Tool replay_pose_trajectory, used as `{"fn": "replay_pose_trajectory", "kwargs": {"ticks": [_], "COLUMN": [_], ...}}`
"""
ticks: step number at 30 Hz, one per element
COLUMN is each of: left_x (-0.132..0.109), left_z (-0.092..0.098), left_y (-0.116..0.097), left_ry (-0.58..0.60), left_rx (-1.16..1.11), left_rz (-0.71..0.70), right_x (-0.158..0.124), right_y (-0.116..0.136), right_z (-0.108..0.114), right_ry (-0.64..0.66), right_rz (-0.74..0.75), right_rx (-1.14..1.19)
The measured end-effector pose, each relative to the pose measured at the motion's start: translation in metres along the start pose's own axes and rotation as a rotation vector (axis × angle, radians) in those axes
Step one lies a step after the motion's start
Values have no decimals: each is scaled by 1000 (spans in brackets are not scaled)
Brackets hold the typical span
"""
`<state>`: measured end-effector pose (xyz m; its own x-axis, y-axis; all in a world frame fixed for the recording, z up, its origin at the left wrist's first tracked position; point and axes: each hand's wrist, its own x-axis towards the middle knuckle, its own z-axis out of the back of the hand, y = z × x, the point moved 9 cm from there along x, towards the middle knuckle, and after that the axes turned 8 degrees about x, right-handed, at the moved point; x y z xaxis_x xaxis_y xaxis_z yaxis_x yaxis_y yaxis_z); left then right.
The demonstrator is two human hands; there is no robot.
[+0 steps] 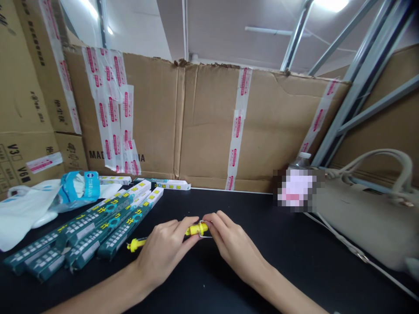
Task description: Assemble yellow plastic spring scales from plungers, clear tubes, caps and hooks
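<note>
Between my two hands, low over the black table, is a yellow and black tool (195, 229) with a thin metal wire loop round its right end. My left hand (165, 246) is closed round the tool's dark middle, and a yellow end piece sticks out to its left. The fingers of my right hand (231, 244) are pinched at the wire loop and the tool's right tip. The fingertips of both hands nearly meet there, and they hide part of the tool.
Several long green and white boxes (111, 218) lie at the left on the black table (262, 226). Behind them are a blue tissue pack (80, 187) and white plastic bags. A bottle (297, 183) and a beige handbag (366, 213) stand at the right, before cardboard walls (209, 126).
</note>
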<state>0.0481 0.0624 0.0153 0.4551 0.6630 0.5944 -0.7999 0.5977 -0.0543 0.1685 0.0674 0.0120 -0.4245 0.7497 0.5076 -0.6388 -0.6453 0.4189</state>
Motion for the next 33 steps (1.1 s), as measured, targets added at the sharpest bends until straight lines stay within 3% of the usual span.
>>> {"fn": "replay_pose_trajectory", "kwargs": {"ticks": [9,20,26,33], "left_x": [2,0,1,-5], "left_z": [-8,-12,-4,5], "left_y": [5,14,-1,-15], "left_ry": [79,119,25,-83], "left_rx": [-119,-346,-241,-159], "left_rz": [107,287,115,-64], "right_x": [-6,-5,-10,-6], "right_y": [15,22,13,0], "right_z": [-7,-10,-10,-6], "right_ry": [-22,-27,-84,-159], "right_rz": [140,222,221,50], "right_rx": [-392,-373,-257,30]}}
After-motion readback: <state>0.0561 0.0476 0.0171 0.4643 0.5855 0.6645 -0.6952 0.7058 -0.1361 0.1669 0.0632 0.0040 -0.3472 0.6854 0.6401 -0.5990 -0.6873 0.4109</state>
